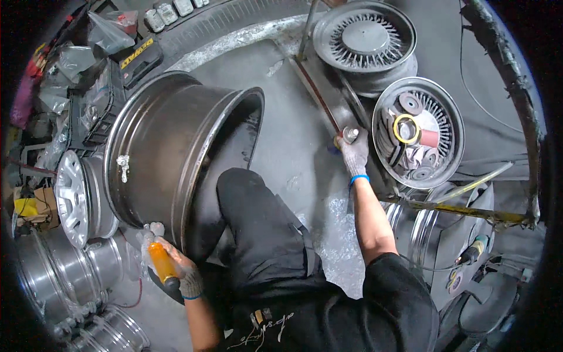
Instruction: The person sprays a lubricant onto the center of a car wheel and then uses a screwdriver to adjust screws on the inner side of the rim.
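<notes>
A large bare-metal wheel rim (158, 146) stands on its edge in front of me on the left, beside my bent knee. On its outer barrel is a rough silvery white patch (123, 168). My left hand (186, 271), gloved, is closed around an orange-handled tool (160, 262) with a black end, close to the rim's lower edge. The tool's other end cannot be made out. My gloved right hand (355, 155), off to the right, is closed around a small item with a silvery round top (350, 135); the glove hides most of it.
At the right, a spoked wheel (431, 158) holds sanding discs and a yellow tape roll (406, 128); another wheel (365, 38) lies behind it. A metal frame (475, 211) crosses there, near a power tool (471, 251). More rims (73, 196) and a black case (141, 61) line the left.
</notes>
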`<move>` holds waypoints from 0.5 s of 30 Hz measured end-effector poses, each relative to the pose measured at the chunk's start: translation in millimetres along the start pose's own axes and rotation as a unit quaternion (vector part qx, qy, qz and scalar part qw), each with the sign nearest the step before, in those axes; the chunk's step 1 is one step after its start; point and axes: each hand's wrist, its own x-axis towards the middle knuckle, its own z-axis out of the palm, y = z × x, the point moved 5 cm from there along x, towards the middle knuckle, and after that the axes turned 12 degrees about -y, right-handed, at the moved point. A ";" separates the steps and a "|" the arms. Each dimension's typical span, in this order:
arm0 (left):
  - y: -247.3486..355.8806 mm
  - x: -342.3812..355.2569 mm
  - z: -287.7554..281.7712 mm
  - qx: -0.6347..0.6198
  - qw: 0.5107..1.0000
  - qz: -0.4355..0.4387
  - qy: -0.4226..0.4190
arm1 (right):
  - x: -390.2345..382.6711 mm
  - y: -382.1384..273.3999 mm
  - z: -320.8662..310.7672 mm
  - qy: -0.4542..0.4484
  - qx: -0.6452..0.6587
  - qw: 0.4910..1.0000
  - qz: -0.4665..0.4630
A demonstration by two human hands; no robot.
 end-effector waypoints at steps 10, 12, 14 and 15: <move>-108.3 62.6 32.9 0.722 0.682 0.085 0.079 | 23.2 89.4 41.7 -0.080 0.052 0.995 -0.030; -132.2 65.7 51.2 0.834 0.541 0.098 0.040 | 20.2 93.1 44.0 -0.083 0.081 0.993 -0.029; -143.2 61.4 69.0 0.882 0.454 0.122 0.017 | 15.0 99.3 43.1 -0.095 0.094 0.991 -0.007; -137.9 58.3 67.2 0.832 0.543 0.092 0.067 | 7.8 97.4 39.6 -0.095 0.098 0.991 0.005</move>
